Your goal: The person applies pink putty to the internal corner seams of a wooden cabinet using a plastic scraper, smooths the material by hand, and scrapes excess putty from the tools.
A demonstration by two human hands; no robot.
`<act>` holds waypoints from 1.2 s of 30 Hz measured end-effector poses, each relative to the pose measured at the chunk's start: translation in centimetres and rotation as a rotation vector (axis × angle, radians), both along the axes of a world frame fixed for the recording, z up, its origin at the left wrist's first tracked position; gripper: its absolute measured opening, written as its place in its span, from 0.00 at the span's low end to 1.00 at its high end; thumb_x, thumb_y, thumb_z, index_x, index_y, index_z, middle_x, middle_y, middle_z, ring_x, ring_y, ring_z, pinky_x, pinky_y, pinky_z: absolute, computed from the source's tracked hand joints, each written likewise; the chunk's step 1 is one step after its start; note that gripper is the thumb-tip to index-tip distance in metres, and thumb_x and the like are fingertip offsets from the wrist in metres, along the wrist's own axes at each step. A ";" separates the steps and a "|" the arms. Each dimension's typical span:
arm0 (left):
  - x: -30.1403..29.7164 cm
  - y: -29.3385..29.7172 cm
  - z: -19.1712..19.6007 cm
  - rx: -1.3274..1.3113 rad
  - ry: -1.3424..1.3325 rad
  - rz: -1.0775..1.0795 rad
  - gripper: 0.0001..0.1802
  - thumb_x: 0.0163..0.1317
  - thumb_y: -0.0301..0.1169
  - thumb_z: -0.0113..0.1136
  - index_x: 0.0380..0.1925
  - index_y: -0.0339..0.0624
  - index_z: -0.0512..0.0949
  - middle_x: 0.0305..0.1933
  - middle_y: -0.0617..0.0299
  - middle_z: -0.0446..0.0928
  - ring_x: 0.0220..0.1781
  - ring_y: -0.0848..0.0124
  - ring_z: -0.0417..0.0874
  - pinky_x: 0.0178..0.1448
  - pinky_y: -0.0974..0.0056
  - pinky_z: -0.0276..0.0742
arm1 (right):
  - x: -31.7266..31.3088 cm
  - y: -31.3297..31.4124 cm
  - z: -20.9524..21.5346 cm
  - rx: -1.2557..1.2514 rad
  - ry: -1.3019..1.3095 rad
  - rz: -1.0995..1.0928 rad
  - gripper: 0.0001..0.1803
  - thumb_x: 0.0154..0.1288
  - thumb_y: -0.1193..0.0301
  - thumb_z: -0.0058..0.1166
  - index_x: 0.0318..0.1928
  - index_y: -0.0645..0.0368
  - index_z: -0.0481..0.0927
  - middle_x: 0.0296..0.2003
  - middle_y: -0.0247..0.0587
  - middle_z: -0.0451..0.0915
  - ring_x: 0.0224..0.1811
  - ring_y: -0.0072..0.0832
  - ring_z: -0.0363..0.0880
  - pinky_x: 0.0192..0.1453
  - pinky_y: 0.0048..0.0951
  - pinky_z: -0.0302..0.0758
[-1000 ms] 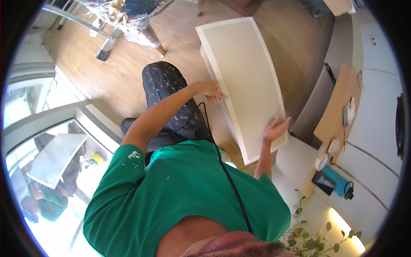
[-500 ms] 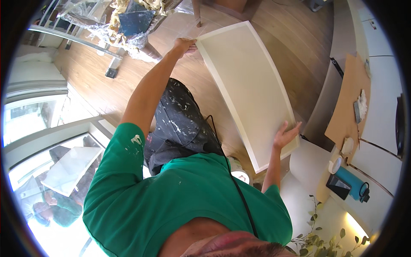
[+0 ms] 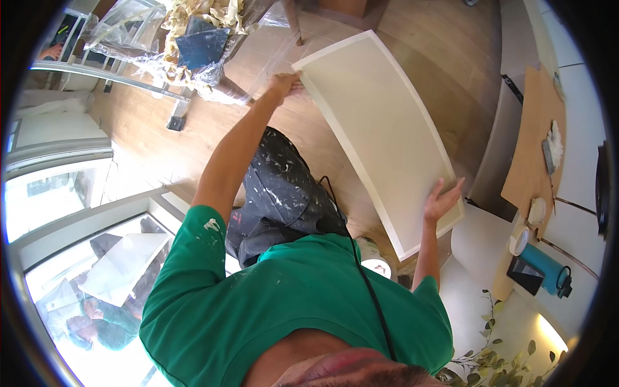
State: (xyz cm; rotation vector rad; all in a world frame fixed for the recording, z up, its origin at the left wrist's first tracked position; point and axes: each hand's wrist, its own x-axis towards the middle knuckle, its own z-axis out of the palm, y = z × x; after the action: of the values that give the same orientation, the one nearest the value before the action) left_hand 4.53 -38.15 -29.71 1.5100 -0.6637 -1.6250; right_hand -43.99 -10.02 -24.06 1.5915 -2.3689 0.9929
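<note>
A long rectangular cream panel (image 3: 380,135) with a paler border stretches in front of me, tilted from far left to near right. Near its far left corner, my left hand (image 3: 284,86) has its fingers closed on the edge. At the opposite end, my right hand (image 3: 442,202) lies against the panel with its fingers stretched and spread. Below the panel are my dark, paint-spattered trousers (image 3: 284,180), and a black cord (image 3: 367,284) runs down over my green shirt.
Plastic-wrapped stuff with crumpled masking paper (image 3: 200,26) and a dark blue square (image 3: 201,48) stands far left, beside a metal ladder (image 3: 109,73). Another person's hand (image 3: 51,51) shows there. At right, a counter holds brown cardboard (image 3: 532,142), a putty knife (image 3: 548,155) and a blue bottle (image 3: 541,264).
The whole view has shifted slightly, so most things lie further right in the picture. Both hands keep their places on the panel. Another person's hand has come into sight at far left.
</note>
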 end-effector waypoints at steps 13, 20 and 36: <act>1.5 -1.8 -2.8 -0.168 -0.100 0.077 0.16 0.70 0.32 0.62 0.44 0.25 0.79 0.40 0.49 0.85 0.38 0.61 0.88 0.44 0.61 0.89 | -0.5 0.3 -1.1 -0.023 -0.013 0.014 0.40 0.73 0.55 0.55 0.73 0.69 0.59 0.66 0.64 0.69 0.69 0.57 0.65 0.73 0.50 0.60; -4.2 3.6 -0.3 -0.070 -0.108 0.006 0.17 0.68 0.33 0.65 0.40 0.24 0.79 0.37 0.49 0.84 0.34 0.64 0.88 0.43 0.62 0.90 | -2.8 0.8 -3.9 -0.069 0.117 -0.006 0.42 0.70 0.52 0.57 0.73 0.67 0.60 0.66 0.62 0.69 0.68 0.55 0.67 0.71 0.50 0.62; -22.6 30.3 0.0 0.340 0.197 -0.456 0.13 0.66 0.30 0.68 0.41 0.31 0.79 0.42 0.53 0.83 0.39 0.67 0.88 0.44 0.66 0.87 | -3.1 0.8 -4.4 -0.078 0.096 -0.028 0.44 0.68 0.49 0.58 0.73 0.65 0.59 0.58 0.60 0.74 0.61 0.54 0.71 0.65 0.52 0.65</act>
State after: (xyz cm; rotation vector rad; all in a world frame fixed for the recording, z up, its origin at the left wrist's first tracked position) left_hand -18.02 -7.86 -29.70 1.4708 -0.6792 -2.2968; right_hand -47.05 -9.18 -28.47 1.5383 -2.2548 0.9686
